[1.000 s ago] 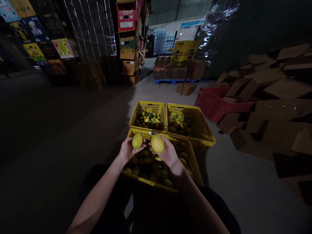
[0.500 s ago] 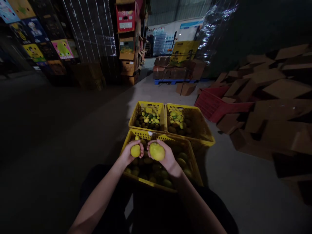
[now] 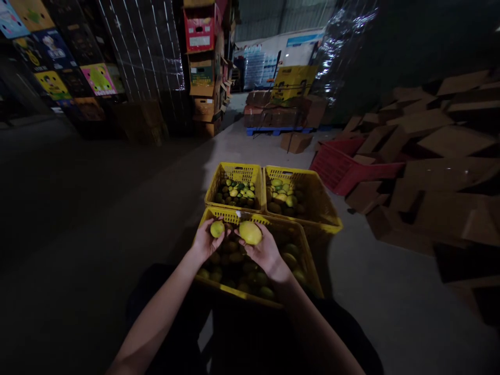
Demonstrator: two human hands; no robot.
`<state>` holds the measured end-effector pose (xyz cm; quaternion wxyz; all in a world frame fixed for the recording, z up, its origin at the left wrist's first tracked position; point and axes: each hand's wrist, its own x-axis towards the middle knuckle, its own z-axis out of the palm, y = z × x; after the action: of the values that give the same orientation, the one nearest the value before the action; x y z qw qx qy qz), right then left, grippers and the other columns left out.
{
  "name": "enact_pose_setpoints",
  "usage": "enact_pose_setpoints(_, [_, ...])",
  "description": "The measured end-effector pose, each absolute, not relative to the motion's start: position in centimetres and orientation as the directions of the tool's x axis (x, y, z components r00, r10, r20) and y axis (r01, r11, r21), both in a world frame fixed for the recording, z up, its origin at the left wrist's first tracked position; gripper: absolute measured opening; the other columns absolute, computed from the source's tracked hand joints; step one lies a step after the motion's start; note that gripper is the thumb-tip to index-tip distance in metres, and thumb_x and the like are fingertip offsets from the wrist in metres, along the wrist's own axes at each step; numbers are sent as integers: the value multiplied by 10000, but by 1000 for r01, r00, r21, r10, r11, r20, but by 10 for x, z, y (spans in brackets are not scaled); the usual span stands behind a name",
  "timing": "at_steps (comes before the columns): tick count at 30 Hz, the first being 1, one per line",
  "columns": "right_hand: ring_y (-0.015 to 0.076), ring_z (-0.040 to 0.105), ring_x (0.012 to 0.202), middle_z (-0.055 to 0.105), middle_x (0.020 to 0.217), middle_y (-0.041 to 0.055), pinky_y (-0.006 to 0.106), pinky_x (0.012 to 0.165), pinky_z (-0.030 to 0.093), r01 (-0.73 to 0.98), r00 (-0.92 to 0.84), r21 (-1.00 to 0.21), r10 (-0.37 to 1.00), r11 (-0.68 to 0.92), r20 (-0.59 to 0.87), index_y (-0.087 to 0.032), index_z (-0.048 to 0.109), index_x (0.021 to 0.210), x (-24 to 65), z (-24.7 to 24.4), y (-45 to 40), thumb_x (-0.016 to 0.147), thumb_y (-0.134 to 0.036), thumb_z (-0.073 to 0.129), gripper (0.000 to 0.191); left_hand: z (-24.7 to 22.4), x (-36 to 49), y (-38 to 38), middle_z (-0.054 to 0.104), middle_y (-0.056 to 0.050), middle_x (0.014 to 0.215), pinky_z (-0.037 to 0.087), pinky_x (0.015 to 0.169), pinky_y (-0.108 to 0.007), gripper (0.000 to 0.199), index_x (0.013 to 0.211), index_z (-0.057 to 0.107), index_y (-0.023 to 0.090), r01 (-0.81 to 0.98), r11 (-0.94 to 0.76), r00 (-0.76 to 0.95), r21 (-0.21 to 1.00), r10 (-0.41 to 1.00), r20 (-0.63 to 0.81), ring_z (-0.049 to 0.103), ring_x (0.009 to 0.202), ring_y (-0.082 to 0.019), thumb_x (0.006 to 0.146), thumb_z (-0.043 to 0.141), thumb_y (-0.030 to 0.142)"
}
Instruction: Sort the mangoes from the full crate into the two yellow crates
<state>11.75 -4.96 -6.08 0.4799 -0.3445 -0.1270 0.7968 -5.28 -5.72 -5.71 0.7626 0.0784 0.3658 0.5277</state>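
Observation:
Over the near yellow crate point(image 3: 312, 265), each of my hands holds one lemon. My left hand point(image 3: 203, 242) has its fingers round a small greenish-yellow lemon point(image 3: 217, 229). In my right hand point(image 3: 266, 253) rests a larger, paler yellow lemon point(image 3: 250, 233), with thumb and fingers curled about it. The two hands are close together but a small gap separates the fruits. Below them, the near crate holds many dim green and yellow fruits point(image 3: 258, 278), partly hidden by my hands and shadow.
Behind the near crate stand a left yellow crate point(image 3: 210, 190) with small fruits and a right yellow crate point(image 3: 326, 200) with larger ones. To the right, a red crate point(image 3: 336, 166) adjoins heaped cardboard boxes point(image 3: 437, 213). A loaded blue pallet point(image 3: 269, 131) lies farther back.
Both lemons have been turned in my hands and raised slightly. The left one now shows an end, the right one its long side. My finger positions have shifted.

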Motion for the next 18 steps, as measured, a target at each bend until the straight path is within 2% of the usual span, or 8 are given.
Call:
enact_pose_setpoints(3, [151,601,471,681,630,59,206,360,437,-672,-297,-520,836,-527,-462,-176,570,837,122,-63,-47,850,-322,479,173,-66,-50,-53,632,-29,719,473,474,-149,172,966,572,157,-661,474,128,582,835,-535,633,595,-112,825,533,249])
enact_pose_setpoints(7, [145,617,503,679,617,43,221,434,490,-717,-203,-491,822,-494,-532,-190,557,824,130,-63,-44,848,-306,484,139,-91,-40,-65,655,-4,714,446,464,-168,143,905,580,171,-361,597,137,717,794,-592,619,542,-116,808,589,276])
enact_pose_setpoints(10, [153,636,547,673,620,31,242,475,519,-750,-161,-497,849,-437,-503,-194,564,823,138,-62,-43,822,-307,513,124,-116,-28,-89,660,-22,653,429,460,-199,98,767,622,159,-113,705,258,700,701,-665,595,497,-130,767,639,256])
enact_pose_setpoints(13, [162,648,574,674,638,27,248,477,526,-774,-153,-485,864,-406,-479,-200,570,811,146,-62,-41,782,-300,550,106,-134,-16,-110,632,-61,554,431,436,-273,129,624,629,127,121,780,333,614,551,-765,584,448,-196,605,757,129])
enact_pose_setpoints(14, [163,650,580,676,645,29,248,478,528,-780,-156,-478,865,-404,-476,-202,572,808,149,-62,-40,774,-296,557,102,-135,-14,-113,628,-58,546,449,451,-294,186,608,627,125,143,774,336,617,548,-766,600,472,-221,529,780,53])
enact_pose_setpoints(16, [160,647,579,677,649,35,242,477,528,-783,-179,-466,866,-413,-468,-200,577,803,154,-61,-39,767,-295,564,102,-130,-14,-106,641,-40,589,497,527,-323,299,632,633,132,85,715,321,694,639,-699,640,574,-245,445,789,-41])
enact_pose_setpoints(17, [156,643,574,675,647,36,237,477,528,-781,-191,-463,866,-419,-462,-199,579,801,156,-60,-39,765,-296,567,104,-123,-15,-97,657,-33,653,518,581,-329,300,689,645,134,19,661,304,750,711,-634,653,642,-234,480,800,-16])
enact_pose_setpoints(18, [151,640,571,674,647,37,231,479,528,-781,-199,-461,867,-423,-457,-198,579,798,158,-59,-39,763,-296,571,105,-113,-18,-84,671,-36,747,533,638,-334,261,777,655,134,-55,592,274,804,784,-558,656,714,-216,573,800,62])
